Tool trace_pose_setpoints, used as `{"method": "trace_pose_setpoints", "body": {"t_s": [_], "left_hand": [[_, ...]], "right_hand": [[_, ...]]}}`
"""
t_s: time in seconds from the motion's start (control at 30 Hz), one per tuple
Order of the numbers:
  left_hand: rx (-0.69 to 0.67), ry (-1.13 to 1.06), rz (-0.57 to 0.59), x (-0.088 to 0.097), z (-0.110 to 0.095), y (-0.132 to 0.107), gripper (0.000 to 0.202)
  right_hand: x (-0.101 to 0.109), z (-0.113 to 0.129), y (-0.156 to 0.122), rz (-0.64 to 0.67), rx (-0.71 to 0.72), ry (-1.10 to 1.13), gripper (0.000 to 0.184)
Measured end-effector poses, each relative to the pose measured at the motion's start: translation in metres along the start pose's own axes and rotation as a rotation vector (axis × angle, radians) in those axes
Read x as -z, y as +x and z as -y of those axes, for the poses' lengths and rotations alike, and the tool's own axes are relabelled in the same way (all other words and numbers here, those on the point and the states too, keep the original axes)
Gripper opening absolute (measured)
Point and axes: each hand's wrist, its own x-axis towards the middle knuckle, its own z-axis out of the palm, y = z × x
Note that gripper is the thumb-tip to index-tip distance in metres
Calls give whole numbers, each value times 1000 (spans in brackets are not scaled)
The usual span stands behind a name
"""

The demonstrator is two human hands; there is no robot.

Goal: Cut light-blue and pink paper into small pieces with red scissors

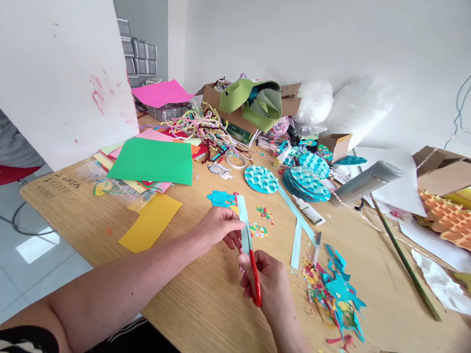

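My left hand (223, 227) pinches a narrow light-blue paper strip (245, 214) and holds it upright above the table. In my right hand (268, 279) is a pair of red-handled scissors (255, 278), with its blades up against the strip. How far the blades are spread I cannot tell. Just behind my hands lie a blue paper fish cutout (221, 198) and small piles of coloured paper bits (260, 231). More light-blue strips (297, 243) rest on the table to the right, beside a white glue tube (309, 210).
Paper scraps (339, 290) lie right of my right hand. Green paper (152, 160) and yellow paper (151, 223) are at the left. Scale-patterned blue discs (306, 183), a grey thermos (366, 183) and a thin green stick (407, 258) occupy the back and right. A white board (62, 55) stands left.
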Motion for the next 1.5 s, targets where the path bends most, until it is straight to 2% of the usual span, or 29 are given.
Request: {"method": "trace_pose_setpoints", "body": {"t_s": [0.4, 0.83, 1.0, 1.5], "left_hand": [[4, 88, 33, 0, 0, -1, 15], [11, 80, 40, 0, 1, -1, 14], [21, 46, 9, 0, -1, 0, 11], [21, 67, 40, -1, 4, 0, 15]], "right_hand": [[2, 1, 0, 21, 20, -32, 51], [1, 4, 0, -12, -34, -21, 50], [1, 3, 0, -11, -36, -11, 50], [4, -4, 2, 34, 36, -39, 51]]}}
